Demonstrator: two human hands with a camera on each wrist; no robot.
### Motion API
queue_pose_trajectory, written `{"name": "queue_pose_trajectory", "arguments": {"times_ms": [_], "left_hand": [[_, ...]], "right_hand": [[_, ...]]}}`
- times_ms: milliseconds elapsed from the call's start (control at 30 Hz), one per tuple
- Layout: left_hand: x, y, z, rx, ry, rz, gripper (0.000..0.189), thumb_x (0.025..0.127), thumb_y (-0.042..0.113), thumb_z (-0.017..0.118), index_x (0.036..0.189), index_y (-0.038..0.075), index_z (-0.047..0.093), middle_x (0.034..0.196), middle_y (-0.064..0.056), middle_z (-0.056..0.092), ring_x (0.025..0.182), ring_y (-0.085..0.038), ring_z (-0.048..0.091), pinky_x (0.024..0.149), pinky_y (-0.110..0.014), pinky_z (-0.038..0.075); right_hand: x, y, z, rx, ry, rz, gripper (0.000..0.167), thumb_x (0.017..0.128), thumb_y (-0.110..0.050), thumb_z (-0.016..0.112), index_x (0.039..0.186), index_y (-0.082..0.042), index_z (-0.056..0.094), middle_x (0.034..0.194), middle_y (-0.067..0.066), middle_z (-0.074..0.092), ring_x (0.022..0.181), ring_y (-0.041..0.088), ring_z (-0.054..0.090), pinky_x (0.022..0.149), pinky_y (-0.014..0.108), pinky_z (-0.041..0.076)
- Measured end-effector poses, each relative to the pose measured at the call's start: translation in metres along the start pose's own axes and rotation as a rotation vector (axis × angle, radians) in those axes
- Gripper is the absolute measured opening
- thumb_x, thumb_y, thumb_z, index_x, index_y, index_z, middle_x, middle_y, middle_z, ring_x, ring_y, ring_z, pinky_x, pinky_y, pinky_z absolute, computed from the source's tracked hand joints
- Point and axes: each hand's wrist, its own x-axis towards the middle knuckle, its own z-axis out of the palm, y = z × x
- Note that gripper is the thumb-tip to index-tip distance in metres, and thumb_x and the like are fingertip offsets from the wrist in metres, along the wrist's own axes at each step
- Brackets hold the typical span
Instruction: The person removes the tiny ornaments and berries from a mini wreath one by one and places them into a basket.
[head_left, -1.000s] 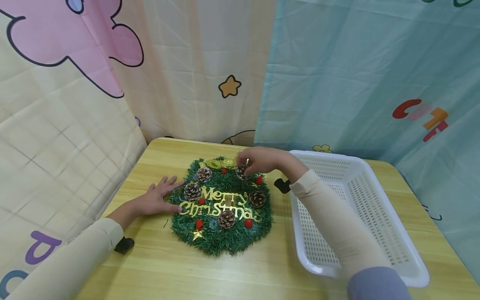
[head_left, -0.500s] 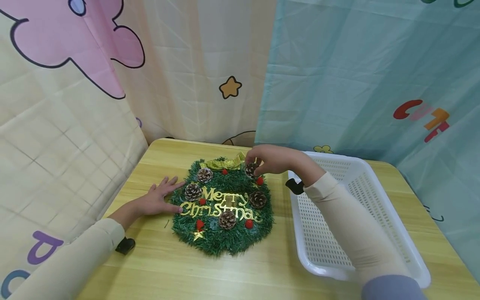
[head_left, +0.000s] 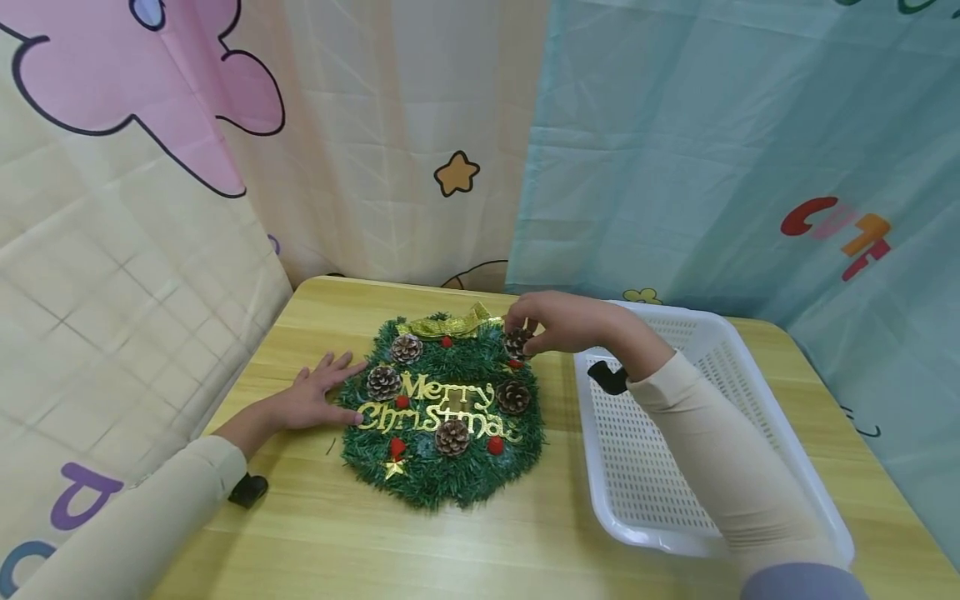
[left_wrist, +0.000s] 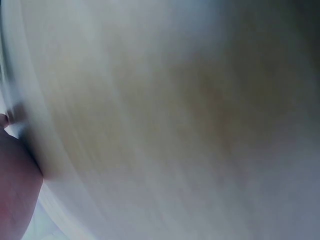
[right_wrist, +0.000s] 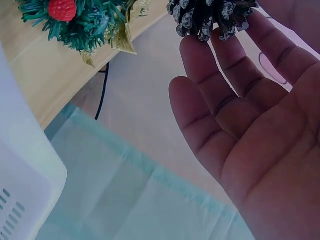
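Note:
A green Christmas wreath (head_left: 457, 483) lies on the wooden table, bearing gold "Merry Christmas" lettering (head_left: 450, 393), red berries, gold stars and several pine cones. My right hand (head_left: 564, 321) pinches a pine cone (head_left: 517, 342) over the wreath's upper right edge; in the right wrist view this frosted pine cone (right_wrist: 202, 19) sits at the fingertips, with the wreath apart from it. At the wreath's left side my left hand (head_left: 306, 402) rests with fingers spread, fingertips touching the greenery. Only a blurred surface and a bit of hand (left_wrist: 17, 185) show in the left wrist view.
To the right of the wreath stands a white plastic basket (head_left: 592, 467), partly covered by my right forearm. A gold ribbon (head_left: 438, 328) crosses the wreath's top. Printed curtains (head_left: 645, 150) hang right behind the table (head_left: 420, 550).
My right hand has moved a little to the right, carrying the pine cone from the wreath's upper part toward its outer edge. The left hand has stayed where it was.

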Motion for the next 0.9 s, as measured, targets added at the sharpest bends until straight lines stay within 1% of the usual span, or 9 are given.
{"name": "queue_pose_trajectory", "arguments": {"times_ms": [167, 467, 700, 900], "left_hand": [[0.000, -0.001, 0.000, -0.009, 0.001, 0.000, 0.092, 0.086, 0.048, 0.074, 0.157, 0.009, 0.029, 0.162, -0.028, 0.006, 0.145, -0.052, -0.010, 0.106, -0.073, -0.010], [-0.001, 0.000, -0.001, -0.006, -0.005, -0.002, 0.092, 0.086, 0.048, 0.074, 0.157, 0.010, 0.029, 0.162, -0.027, 0.006, 0.145, -0.051, -0.010, 0.106, -0.073, -0.010], [0.000, 0.000, -0.001, -0.008, -0.008, 0.000, 0.093, 0.086, 0.048, 0.074, 0.158, 0.011, 0.028, 0.162, -0.027, 0.006, 0.145, -0.051, -0.010, 0.106, -0.073, -0.010], [0.002, -0.003, 0.001, 0.002, -0.011, -0.003, 0.092, 0.087, 0.050, 0.073, 0.158, 0.012, 0.028, 0.163, -0.026, 0.006, 0.146, -0.050, -0.011, 0.106, -0.073, -0.010]], "right_hand": [[-0.009, 0.001, -0.001, -0.010, 0.024, -0.002, 0.029, 0.093, -0.007, 0.068, 0.122, -0.006, 0.064, 0.119, 0.005, 0.060, 0.106, 0.024, 0.062, 0.092, 0.041, 0.050], [-0.027, 0.007, -0.006, 0.014, 0.050, 0.047, 0.028, 0.095, -0.008, 0.066, 0.123, -0.009, 0.063, 0.123, 0.005, 0.059, 0.110, 0.024, 0.060, 0.092, 0.043, 0.050], [-0.043, 0.014, -0.012, 0.023, 0.075, 0.102, 0.027, 0.095, -0.009, 0.065, 0.122, -0.013, 0.063, 0.124, 0.003, 0.059, 0.110, 0.023, 0.059, 0.091, 0.045, 0.048], [-0.055, 0.022, -0.011, 0.043, 0.087, 0.129, 0.026, 0.095, -0.008, 0.064, 0.121, -0.011, 0.064, 0.123, 0.005, 0.059, 0.111, 0.025, 0.059, 0.092, 0.047, 0.048]]}}
